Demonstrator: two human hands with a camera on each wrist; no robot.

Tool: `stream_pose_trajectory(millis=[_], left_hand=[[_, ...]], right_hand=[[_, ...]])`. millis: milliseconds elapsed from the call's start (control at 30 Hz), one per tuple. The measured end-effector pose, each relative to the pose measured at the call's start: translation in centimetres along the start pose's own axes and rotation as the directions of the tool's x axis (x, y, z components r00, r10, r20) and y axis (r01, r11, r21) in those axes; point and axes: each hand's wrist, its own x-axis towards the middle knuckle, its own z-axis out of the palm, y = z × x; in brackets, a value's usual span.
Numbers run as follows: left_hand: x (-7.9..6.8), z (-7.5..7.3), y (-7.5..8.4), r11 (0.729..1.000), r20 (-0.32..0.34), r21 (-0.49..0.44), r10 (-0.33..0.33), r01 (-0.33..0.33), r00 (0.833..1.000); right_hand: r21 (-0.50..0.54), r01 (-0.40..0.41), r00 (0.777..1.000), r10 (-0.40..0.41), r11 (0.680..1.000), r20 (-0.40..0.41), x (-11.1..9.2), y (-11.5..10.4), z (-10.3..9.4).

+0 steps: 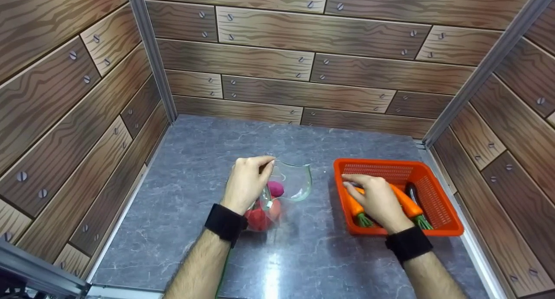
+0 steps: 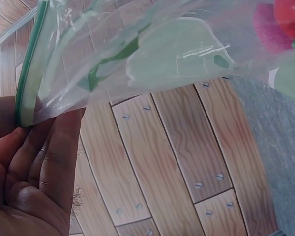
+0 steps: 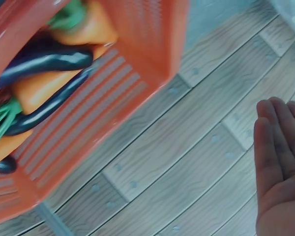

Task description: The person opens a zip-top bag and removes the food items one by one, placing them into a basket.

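My left hand [image 1: 245, 184] pinches the green-edged rim of a clear zip bag [image 1: 299, 182] between thumb and fingers. The bag's mouth gapes toward the right. Low in it lie a magenta item [image 1: 275, 189] and red rounded pieces [image 1: 258, 220]; the left wrist view shows green on a red piece [image 2: 292, 22]. My right hand [image 1: 381, 203] hovers over the left part of an orange-red basket [image 1: 448, 203], holding nothing, its fingers extended in the right wrist view. Inside the basket are carrots [image 1: 407, 201] and dark eggplants [image 3: 54, 64], partly hidden by that hand.
Wood-patterned panels form the back wall [image 1: 269, 56], left wall [image 1: 56, 117] and right wall [image 1: 511, 130] around a grey marbled tabletop [image 1: 190, 160]. The basket stands close to the right wall. A black band [image 1: 225, 223] circles each wrist.
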Motion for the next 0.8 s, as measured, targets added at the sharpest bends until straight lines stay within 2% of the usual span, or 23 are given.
stream_pose_trajectory(millis=[233,533,800], left_hand=[[-0.1,0.2,0.2,0.999,0.049,-0.011,0.05,-0.05,0.998],[-0.3,0.4,0.8,0.987,0.119,-0.034,0.16,-0.157,0.98],[-0.5,0.5,0.9,0.985,0.134,-0.054,0.172,-0.166,0.976]], right_hand=[[0.088,0.032,0.996,-0.039,0.996,0.077,0.3,-3.2,0.8],[0.151,0.167,0.982,-0.179,0.974,0.063,0.9,-5.9,3.2],[0.154,0.251,0.96,-0.266,0.956,0.084,1.6,-7.8,6.0]])
